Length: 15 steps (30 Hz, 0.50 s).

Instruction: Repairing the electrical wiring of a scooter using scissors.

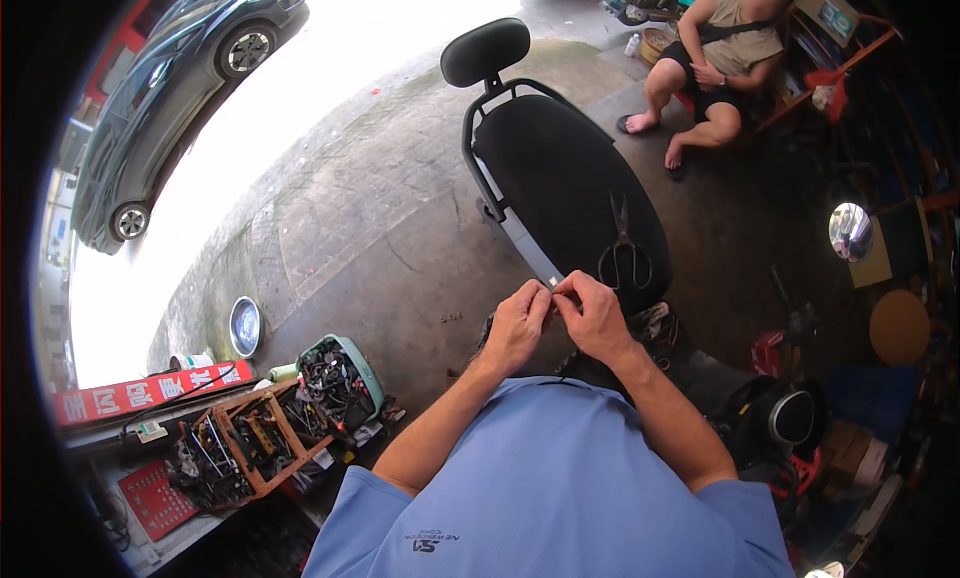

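Observation:
My left hand (518, 325) and my right hand (598, 320) meet at the fingertips in front of me, both pinched closed. A small white piece (553, 281) pokes out between them; its exact kind is too small to make out. Just beyond my hands lies the long black seat (545, 158) of a scooter, with a padded backrest (486, 53) at its far end. Dark-handled scissors (624, 248) rest on the seat near my right hand, blades pointing away from me.
At the left, a green basket (372, 376) of cluttered parts stands beside a wooden tool tray (275, 448) and a red socket case (157, 500). A metal bowl (246, 327) sits behind them. A seated person (735, 53) is at the far right; a parked car (185, 88) stands far left.

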Each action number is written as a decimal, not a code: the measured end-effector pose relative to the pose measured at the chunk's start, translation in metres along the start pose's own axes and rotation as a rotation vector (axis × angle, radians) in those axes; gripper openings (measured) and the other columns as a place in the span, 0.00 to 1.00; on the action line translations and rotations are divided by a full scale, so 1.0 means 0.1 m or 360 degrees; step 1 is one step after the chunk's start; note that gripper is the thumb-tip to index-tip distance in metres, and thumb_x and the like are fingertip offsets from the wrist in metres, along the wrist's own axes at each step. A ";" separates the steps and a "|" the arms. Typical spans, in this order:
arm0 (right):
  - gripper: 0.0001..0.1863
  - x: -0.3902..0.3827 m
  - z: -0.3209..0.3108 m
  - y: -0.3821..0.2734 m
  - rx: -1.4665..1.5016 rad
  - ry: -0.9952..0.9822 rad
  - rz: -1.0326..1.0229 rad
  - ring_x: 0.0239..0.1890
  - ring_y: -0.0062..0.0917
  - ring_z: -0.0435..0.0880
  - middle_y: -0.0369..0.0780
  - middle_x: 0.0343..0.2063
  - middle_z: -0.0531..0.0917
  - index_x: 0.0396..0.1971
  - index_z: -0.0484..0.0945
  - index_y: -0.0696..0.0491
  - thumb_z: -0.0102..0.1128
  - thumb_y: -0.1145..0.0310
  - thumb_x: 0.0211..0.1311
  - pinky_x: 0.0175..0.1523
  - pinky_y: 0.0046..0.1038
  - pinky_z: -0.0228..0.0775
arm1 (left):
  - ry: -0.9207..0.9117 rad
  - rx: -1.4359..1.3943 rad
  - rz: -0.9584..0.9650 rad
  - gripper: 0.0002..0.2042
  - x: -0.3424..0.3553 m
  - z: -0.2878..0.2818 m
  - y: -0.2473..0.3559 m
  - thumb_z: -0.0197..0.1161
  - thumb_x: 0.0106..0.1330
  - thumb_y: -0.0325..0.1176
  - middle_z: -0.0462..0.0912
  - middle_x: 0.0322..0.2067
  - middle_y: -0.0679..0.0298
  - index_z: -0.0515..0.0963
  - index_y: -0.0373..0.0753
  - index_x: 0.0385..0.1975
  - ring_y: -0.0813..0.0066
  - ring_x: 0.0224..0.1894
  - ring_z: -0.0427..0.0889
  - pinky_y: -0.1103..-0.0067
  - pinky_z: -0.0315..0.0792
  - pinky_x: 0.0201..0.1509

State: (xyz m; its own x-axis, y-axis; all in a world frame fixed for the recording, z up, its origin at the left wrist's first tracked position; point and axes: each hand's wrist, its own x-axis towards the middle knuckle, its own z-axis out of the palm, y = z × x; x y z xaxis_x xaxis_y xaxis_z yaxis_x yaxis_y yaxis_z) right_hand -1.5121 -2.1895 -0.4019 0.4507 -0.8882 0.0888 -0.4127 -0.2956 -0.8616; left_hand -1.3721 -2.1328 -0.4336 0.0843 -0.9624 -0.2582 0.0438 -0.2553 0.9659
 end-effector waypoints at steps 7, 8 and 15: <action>0.09 -0.05 0.07 0.02 -0.0355 -0.0152 -0.0053 0.27 0.48 0.79 0.49 0.21 0.78 0.25 0.68 0.56 0.50 0.68 0.60 0.31 0.44 0.70 | 0.0023 -0.0181 -0.0208 0.16 0.04 -0.02 -0.09 0.51 0.72 0.39 0.66 0.16 0.73 0.69 0.38 0.22 0.87 0.19 0.62 0.83 0.58 0.21; 0.09 -0.05 0.08 0.04 -0.0286 -0.0179 -0.0006 0.27 0.48 0.79 0.50 0.20 0.78 0.25 0.68 0.57 0.50 0.67 0.60 0.31 0.45 0.70 | 0.0003 -0.0242 -0.0254 0.16 0.04 -0.03 -0.08 0.51 0.73 0.40 0.65 0.16 0.73 0.69 0.39 0.22 0.87 0.19 0.62 0.83 0.57 0.20; 0.11 -0.17 0.11 0.15 0.0272 -0.0054 0.0349 0.25 0.44 0.79 0.50 0.19 0.78 0.22 0.73 0.59 0.48 0.67 0.57 0.32 0.43 0.69 | -0.0175 -0.0551 -0.0571 0.14 0.03 0.05 0.09 0.50 0.73 0.39 0.62 0.15 0.78 0.70 0.42 0.23 0.91 0.14 0.56 0.86 0.52 0.16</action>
State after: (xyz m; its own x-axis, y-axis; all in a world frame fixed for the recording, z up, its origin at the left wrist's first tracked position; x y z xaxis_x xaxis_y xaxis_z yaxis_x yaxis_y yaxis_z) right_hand -1.5171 -2.1748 -0.4217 0.3929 -0.9113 -0.1236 -0.3651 -0.0312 -0.9304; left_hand -1.3763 -2.1381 -0.4260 -0.1013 -0.8287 -0.5504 0.3798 -0.5436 0.7485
